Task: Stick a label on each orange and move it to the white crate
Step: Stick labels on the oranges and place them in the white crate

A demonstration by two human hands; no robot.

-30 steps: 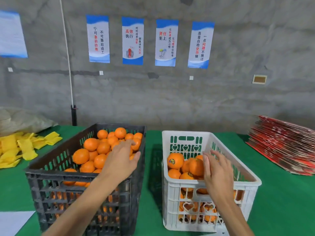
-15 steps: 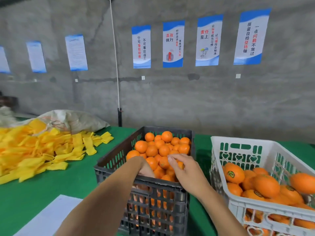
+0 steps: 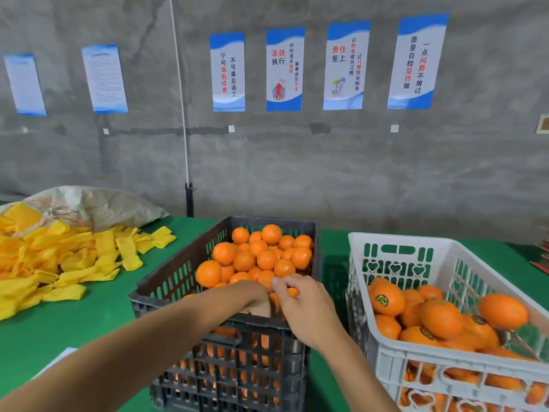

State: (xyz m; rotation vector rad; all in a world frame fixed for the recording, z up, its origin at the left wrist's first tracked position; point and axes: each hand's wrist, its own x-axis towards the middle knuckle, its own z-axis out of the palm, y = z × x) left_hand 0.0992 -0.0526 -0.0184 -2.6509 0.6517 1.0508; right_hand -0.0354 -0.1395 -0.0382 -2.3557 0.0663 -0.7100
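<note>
Presently: oranges (image 3: 261,257), round, firm and smooth-skinned, likely moderately weighty and prone to roll, heaped in the dark crate (image 3: 178,272) just beyond the fingertips of both hands; labelled ones lie in the white crate (image 3: 502,365) off to the outer side of the right hand (image 3: 303,304). Right-hand fingers are curled with thumb and forefinger pressed together, perhaps on a label too small to make out; the left hand (image 3: 255,298) dips below the rim, fingers hidden, state untellable. Best taken by cupping round the widest part, not pinched.
</note>
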